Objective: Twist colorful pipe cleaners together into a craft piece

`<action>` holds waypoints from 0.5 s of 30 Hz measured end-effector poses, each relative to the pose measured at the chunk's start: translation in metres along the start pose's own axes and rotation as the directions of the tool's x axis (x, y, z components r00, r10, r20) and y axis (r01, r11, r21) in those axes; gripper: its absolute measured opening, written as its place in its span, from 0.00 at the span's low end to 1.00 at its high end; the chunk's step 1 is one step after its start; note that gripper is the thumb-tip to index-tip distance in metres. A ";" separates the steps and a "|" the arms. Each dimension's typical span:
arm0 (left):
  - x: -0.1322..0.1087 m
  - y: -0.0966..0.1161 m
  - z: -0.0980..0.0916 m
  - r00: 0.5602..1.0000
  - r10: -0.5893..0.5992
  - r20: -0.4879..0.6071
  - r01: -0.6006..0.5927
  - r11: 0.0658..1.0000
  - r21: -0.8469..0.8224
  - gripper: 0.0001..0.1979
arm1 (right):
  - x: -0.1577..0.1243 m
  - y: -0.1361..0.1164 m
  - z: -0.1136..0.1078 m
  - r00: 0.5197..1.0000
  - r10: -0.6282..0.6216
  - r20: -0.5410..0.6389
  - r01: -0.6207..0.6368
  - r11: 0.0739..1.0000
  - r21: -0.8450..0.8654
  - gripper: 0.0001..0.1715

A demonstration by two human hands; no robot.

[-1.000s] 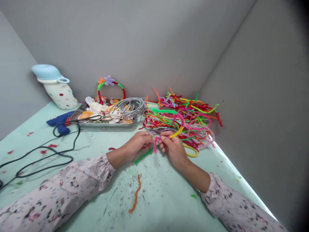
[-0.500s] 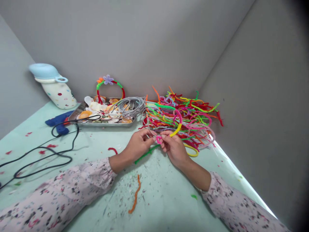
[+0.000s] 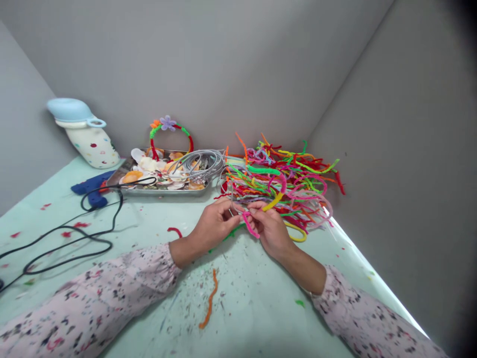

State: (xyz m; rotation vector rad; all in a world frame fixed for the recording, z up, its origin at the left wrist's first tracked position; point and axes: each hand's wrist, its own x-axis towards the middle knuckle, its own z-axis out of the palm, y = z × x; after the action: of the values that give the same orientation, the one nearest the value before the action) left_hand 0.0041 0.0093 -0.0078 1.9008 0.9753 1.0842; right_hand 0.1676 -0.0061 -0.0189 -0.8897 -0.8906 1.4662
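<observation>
One pink pipe cleaner (image 3: 249, 225) is pinched between the fingertips of the left hand (image 3: 214, 224) and right hand (image 3: 271, 229), just in front of the tangled pipe-cleaner pile (image 3: 294, 181) on the counter (image 3: 253, 298). Stray strands from that pile could snag it.

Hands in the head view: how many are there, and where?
2. The left hand and the right hand meet centre-frame, fingers pinching a pink fuzzy pipe cleaner in front of the multicoloured pipe-cleaner pile. No other person's hand shows.
</observation>
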 end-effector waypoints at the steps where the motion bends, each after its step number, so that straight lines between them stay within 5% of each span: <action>1: 0.000 0.001 0.000 1.000 0.007 0.001 -0.007 1.000 0.006 0.10 | 0.000 -0.001 0.000 1.000 0.007 -0.005 -0.007 1.000 -0.001 0.11; 15: 0.000 0.001 -0.004 0.995 0.098 -0.023 -0.095 0.989 0.116 0.06 | -0.001 -0.001 0.001 0.999 -0.036 0.007 0.036 0.999 -0.041 0.10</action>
State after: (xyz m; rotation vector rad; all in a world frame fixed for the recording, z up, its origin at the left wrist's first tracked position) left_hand 0.0011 0.0099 -0.0056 2.0490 0.9893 1.1359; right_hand 0.1675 -0.0068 -0.0180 -0.8951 -0.9394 1.4247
